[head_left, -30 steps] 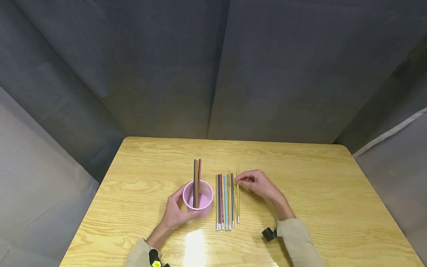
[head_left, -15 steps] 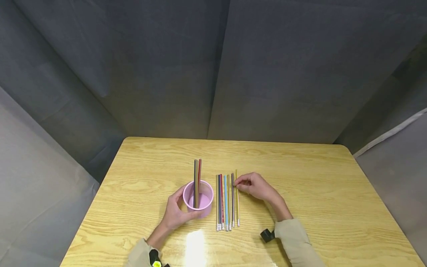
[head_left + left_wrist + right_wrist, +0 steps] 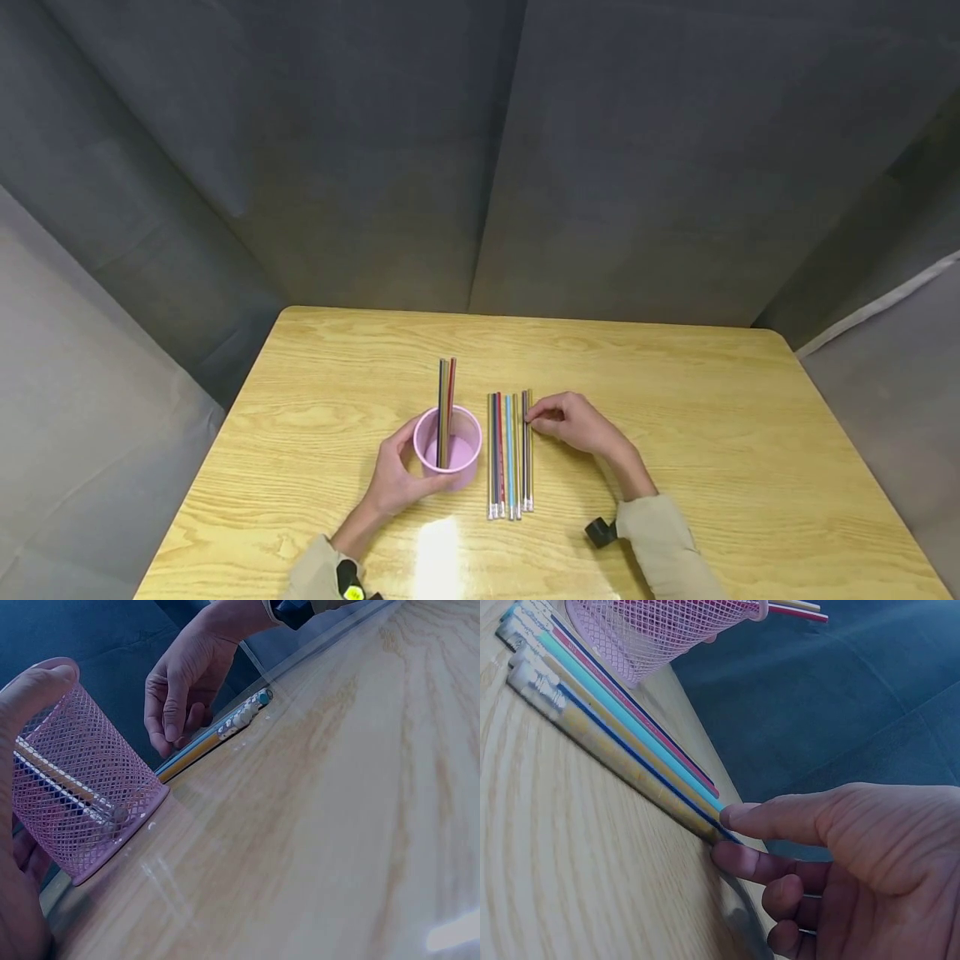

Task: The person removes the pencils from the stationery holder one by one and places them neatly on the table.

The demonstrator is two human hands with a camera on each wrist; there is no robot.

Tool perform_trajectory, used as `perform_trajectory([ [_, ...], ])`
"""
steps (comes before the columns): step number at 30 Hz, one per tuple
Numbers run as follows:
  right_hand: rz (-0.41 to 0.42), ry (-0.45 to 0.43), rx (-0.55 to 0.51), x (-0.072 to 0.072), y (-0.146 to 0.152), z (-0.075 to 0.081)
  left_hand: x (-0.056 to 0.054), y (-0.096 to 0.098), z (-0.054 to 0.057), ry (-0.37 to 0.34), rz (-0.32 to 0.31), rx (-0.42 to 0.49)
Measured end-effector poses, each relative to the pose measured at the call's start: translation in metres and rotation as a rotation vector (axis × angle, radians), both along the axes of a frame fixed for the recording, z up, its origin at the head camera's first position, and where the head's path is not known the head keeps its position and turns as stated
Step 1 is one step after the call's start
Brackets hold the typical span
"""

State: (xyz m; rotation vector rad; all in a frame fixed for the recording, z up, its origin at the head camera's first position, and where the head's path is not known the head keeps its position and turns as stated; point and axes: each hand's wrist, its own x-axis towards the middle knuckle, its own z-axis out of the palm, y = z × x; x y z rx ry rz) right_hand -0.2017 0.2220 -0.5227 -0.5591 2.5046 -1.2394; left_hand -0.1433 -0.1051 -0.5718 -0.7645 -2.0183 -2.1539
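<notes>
My left hand (image 3: 393,477) grips a pink mesh pencil cup (image 3: 97,761), thumb at its near side. Inside the cup, several pencils (image 3: 446,400), including dark, gold and red ones, lean toward the far rim. Right of it lies a side-by-side row of pencils, eraser ends toward me: gold, navy, red (image 3: 500,450), light blue (image 3: 511,458), gold and dark blue. With thumb and forefinger, my right hand (image 3: 573,423) pinches the far end of a yellow pencil (image 3: 630,766) at the row's right edge, lying close against the dark blue pencil (image 3: 525,458).
The wooden table (image 3: 712,450) has rounded far corners. Grey curtains (image 3: 480,167) hang behind it and at both sides. Both forearms wear beige sleeves, with a black wrist camera (image 3: 600,532) by the right one. Light glares on the table (image 3: 437,554) near its front.
My right hand has slid the yellow pencil left and toward me, from standing apart to lying alongside the row, its eraser end nearly level with the dark blue one. The left hand keeps its place.
</notes>
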Motion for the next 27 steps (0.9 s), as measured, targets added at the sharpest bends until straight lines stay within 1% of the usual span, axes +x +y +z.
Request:
perform_trajectory([
  [4, -0.017, 0.017, -0.001, 0.001, -0.002, 0.001, 0.000, 0.001, 0.000, 0.005, -0.008, 0.011],
  [9, -0.038, 0.049, -0.015, 0.003, -0.009, 0.005, 0.000, 0.001, -0.001, 0.034, -0.005, 0.016],
  [15, -0.019, 0.118, -0.056, 0.005, -0.020, 0.008, 0.000, 0.001, -0.002, 0.041, 0.010, 0.010],
  [20, 0.006, 0.186, -0.127, 0.010, -0.032, 0.014, 0.000, 0.001, -0.002, 0.029, 0.015, 0.016],
  [27, 0.056, 0.229, -0.259, 0.019, -0.048, 0.022, 0.001, 0.001, -0.001, 0.031, 0.014, 0.002],
])
